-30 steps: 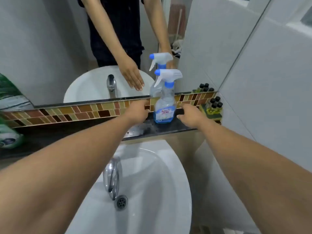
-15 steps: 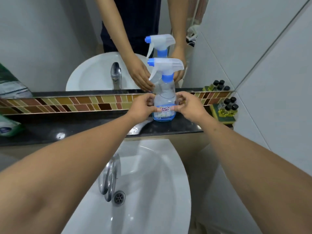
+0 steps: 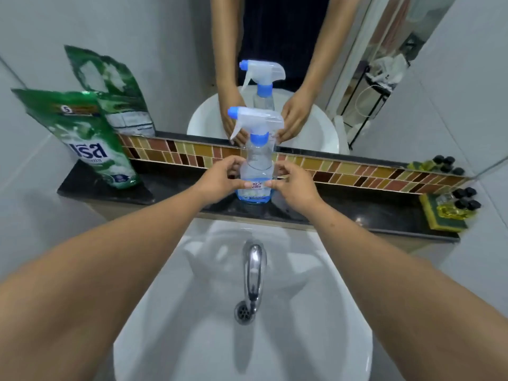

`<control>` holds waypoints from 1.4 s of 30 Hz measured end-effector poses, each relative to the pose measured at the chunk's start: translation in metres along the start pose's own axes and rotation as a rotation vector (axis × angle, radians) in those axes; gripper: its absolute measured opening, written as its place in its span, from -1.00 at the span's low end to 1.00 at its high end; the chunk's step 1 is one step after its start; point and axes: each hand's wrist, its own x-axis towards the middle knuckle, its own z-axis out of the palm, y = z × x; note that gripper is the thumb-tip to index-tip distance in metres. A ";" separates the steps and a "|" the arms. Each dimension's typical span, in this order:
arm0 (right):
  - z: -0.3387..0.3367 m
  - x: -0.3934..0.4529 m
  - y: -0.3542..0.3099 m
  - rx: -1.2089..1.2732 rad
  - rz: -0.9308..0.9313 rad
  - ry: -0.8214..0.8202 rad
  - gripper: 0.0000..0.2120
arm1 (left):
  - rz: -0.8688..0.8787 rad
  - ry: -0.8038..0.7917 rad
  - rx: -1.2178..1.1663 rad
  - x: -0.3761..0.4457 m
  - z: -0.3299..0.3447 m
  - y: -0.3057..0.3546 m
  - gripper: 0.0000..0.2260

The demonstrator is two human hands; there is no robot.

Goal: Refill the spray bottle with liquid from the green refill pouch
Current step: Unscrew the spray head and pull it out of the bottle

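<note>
Both my arms reach over the sink [image 3: 165,312]. My left hand [image 3: 220,180] and right hand [image 3: 295,182] pinch the upright, nearly empty bottle [image 3: 255,169] on the ledge [image 3: 357,213]. The pouch [image 3: 90,141] leans far left.

I get bright, even light with only soft shadows in the basin [image 3: 343,312]. Glare streaks the tap [image 3: 254,270]. Wide-angle distortion bends the shelf [image 3: 357,213] and walls at the edges; detail is soft throughout.
</note>
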 end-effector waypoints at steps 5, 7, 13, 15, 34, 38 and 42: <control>0.014 0.004 -0.011 0.026 0.045 -0.022 -0.59 | 0.045 0.000 -0.018 -0.002 -0.017 -0.012 -0.57; 0.008 0.003 -0.015 0.138 0.112 -0.112 -0.53 | 0.075 -0.030 0.062 0.000 -0.027 -0.010 -0.58; -0.063 0.006 -0.052 0.420 0.011 -0.066 -0.45 | 0.159 -0.148 0.375 0.009 -0.052 0.011 -0.45; -0.077 0.002 -0.066 0.207 -0.040 -0.114 -0.57 | 0.169 -0.165 0.459 0.012 -0.050 0.014 -0.41; -0.057 -0.007 -0.072 -0.314 -0.056 0.004 -0.72 | 0.248 0.211 0.742 -0.010 0.022 -0.003 -0.17; -0.048 -0.005 -0.081 -0.286 0.044 0.032 -0.62 | 0.255 0.242 0.735 -0.013 0.021 -0.003 -0.18; -0.049 -0.002 -0.081 -0.174 0.057 -0.009 -0.70 | 0.238 0.249 0.744 -0.014 0.018 -0.005 -0.18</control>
